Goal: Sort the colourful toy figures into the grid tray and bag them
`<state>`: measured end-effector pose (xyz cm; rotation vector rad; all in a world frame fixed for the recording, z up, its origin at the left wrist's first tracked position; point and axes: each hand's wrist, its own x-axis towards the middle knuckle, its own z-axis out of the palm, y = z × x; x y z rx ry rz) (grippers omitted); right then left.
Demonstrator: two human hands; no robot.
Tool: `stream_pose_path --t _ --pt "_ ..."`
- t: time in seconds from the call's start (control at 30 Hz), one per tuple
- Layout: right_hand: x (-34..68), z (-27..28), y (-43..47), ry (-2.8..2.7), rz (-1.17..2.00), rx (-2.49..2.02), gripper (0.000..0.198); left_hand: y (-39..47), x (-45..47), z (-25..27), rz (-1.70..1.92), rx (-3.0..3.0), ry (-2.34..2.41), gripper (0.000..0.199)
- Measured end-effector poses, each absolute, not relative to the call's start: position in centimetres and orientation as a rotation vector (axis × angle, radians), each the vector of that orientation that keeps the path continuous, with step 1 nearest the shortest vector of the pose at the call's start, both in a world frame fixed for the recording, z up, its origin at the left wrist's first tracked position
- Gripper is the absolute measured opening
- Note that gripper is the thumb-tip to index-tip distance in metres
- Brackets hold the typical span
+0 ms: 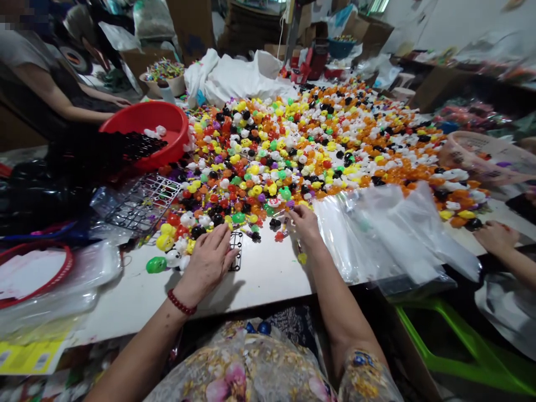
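My left hand (209, 254), with a red bead bracelet at its wrist, rests palm down with fingers stretched out over the left part of a small black plastic grid (237, 251). Thumb and fingertips lie at the grid's edge; no held thing shows. My right hand (305, 224) is at the near edge of a big heap of small plastic figures (268, 151), its thumb and fingers pinched together. A purple piece (290, 204) shows at its fingertips; whether it is gripped is unclear. Under that palm is a small yellow piece (302, 258). Green figure (156, 264) lies left.
Clear plastic bags (377, 229) lie right of my right arm. On the left are a red tub (167, 123), a larger black grid (146, 204) and a red-rimmed basket (69, 268). A co-worker's hand (496, 237) rests at right; another person sits at left.
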<state>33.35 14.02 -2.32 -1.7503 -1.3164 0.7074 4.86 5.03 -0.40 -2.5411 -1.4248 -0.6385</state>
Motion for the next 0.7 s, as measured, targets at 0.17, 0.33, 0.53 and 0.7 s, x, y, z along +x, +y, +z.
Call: stream_pose_path --t 0.17,0.33,0.53,0.7 --pt "28.9 -3.2 11.9 -1.23 1.231 -1.407 0.03 5.2 5.1 0.1 -0.596 -2.521 -1.5 0.046" --pt "24.9 -4.5 11.4 -1.103 1.552 -1.193 0.035 5.4 5.1 0.5 -0.537 -2.537 -1.515 0.047" --pt "22.1 -5.7 12.1 -1.017 1.735 -1.156 0.029 5.4 4.4 0.3 -0.519 -2.556 -1.513 0.047" --pt "20.4 -6.2 13.7 -1.285 1.448 -1.337 0.016 5.4 3.8 0.3 -0.548 -2.589 -1.518 0.046"
